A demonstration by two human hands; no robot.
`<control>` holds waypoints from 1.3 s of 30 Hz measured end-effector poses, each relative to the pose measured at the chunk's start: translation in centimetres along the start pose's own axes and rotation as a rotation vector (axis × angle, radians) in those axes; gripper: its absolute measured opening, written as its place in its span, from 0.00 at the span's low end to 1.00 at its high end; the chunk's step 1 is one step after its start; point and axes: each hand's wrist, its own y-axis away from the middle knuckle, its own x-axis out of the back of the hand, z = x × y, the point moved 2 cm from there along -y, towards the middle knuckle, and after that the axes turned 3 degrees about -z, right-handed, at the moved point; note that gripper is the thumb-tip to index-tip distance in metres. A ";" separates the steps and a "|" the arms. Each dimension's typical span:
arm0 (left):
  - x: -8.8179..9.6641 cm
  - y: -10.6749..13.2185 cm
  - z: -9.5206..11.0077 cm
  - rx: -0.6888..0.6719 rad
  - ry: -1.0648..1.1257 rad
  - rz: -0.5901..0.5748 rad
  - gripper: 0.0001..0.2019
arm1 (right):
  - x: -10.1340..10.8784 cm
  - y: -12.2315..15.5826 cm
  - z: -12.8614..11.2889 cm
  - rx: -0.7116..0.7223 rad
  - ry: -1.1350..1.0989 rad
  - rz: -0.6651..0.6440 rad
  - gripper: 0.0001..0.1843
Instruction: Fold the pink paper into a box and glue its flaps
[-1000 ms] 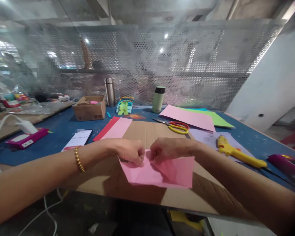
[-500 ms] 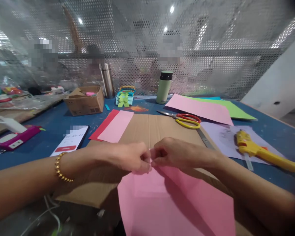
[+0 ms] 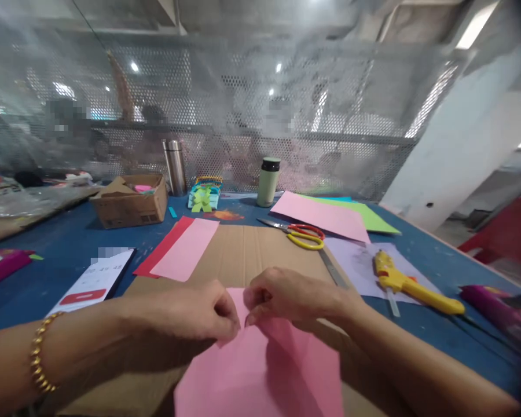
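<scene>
A large pink sheet of paper (image 3: pixel 252 370) with folded edges hangs over the near side of the cardboard (image 3: pixel 243 249). At its top, my left hand (image 3: pixel 204 313) pinches the paper from the left, a gold bead bracelet (image 3: pixel 39 353) on the wrist. Just to the right, my right hand (image 3: pixel 278 295) closes thumb and fingers on the same sheet. A strip of the pink paper shows between the two hands. The fingertips partly hide the fold they hold.
Scissors (image 3: pixel 306 234) and a steel ruler (image 3: pixel 333 269) lie on the cardboard's right side. Beyond is a yellow glue gun (image 3: pixel 399 281). Pink and red sheets (image 3: pixel 186 249), a phone (image 3: pixel 95 281), a carton (image 3: pixel 132 202), a steel flask (image 3: pixel 175 168) and a green tumbler (image 3: pixel 268 182) surround the work area.
The camera has tilted up and turned slightly right. My hands have moved a little apart, and the paper's top edge now shows between them. Both still pinch the pink sheet.
</scene>
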 end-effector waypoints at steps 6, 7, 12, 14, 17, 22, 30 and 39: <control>-0.7 -0.3 0.0 -0.023 0.130 0.014 0.16 | 0.2 -0.3 -0.4 -0.030 0.048 0.025 0.12; -0.7 -0.4 -0.1 -0.042 0.137 0.017 0.18 | 0.2 -0.4 -0.4 -0.028 0.071 0.038 0.12; -0.1 -0.4 -0.2 -0.079 0.208 0.051 0.26 | -0.1 -1.1 0.8 0.015 0.119 0.039 0.10; 0.0 -0.1 0.0 -0.122 0.254 0.061 0.27 | -0.4 -1.4 1.6 0.014 0.123 0.056 0.12; -0.1 0.1 0.2 -0.248 0.284 0.046 0.24 | -0.8 -1.9 2.4 0.015 0.145 0.077 0.16; -1.2 -1.1 -1.0 -0.400 0.439 0.011 0.09 | -1.0 -2.2 2.6 0.052 0.115 0.046 0.14; -1.1 -1.9 -1.5 -0.289 0.511 0.041 0.15 | -0.8 -2.1 2.8 0.046 0.127 0.035 0.12; -1.0 -2.6 -1.2 -0.200 0.438 0.029 0.18 | -0.8 -2.3 3.3 0.036 0.096 0.024 0.11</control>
